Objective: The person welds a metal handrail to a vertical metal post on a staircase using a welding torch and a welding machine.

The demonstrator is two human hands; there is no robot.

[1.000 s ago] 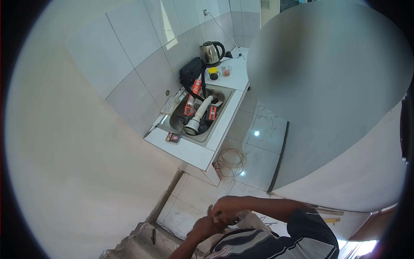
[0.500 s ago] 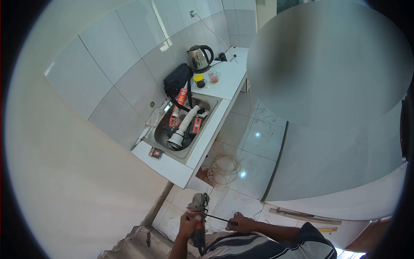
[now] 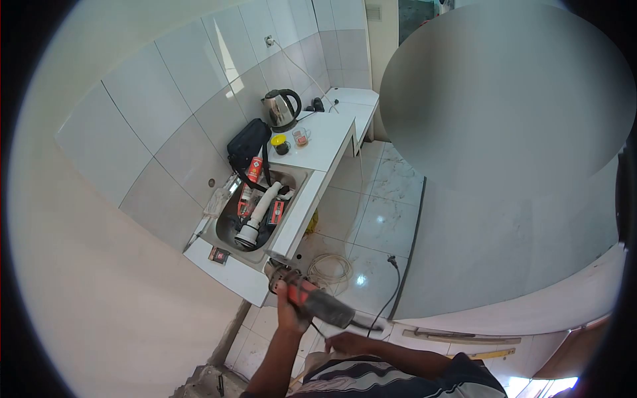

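My left hand (image 3: pixel 290 313) grips an angle grinder (image 3: pixel 306 297) with a grey and red body. The grinder is tilted, its head near the front corner of the worktop (image 3: pixel 247 280) and its rear end toward the lower right. Lower right of it, my right hand (image 3: pixel 348 343) is closed on a thin black cord (image 3: pixel 318 330), partly hidden behind the grinder. A plug (image 3: pixel 392 261) on a dark cable shows over the floor to the right.
A steel sink (image 3: pixel 302 178) holds a white drain pipe (image 3: pixel 260 215) and a red tube (image 3: pixel 253 171). Beyond stand a black bag (image 3: pixel 249 140), a kettle (image 3: pixel 280 111) and a glass mug (image 3: pixel 300 137). Coiled cable (image 3: pixel 332 268) lies on the tiles. A large grey blur covers the upper right.
The grinder has swung from upright to slanting, its head moving up and left toward the worktop. My right hand has shifted left. The cable's plug has come into view.
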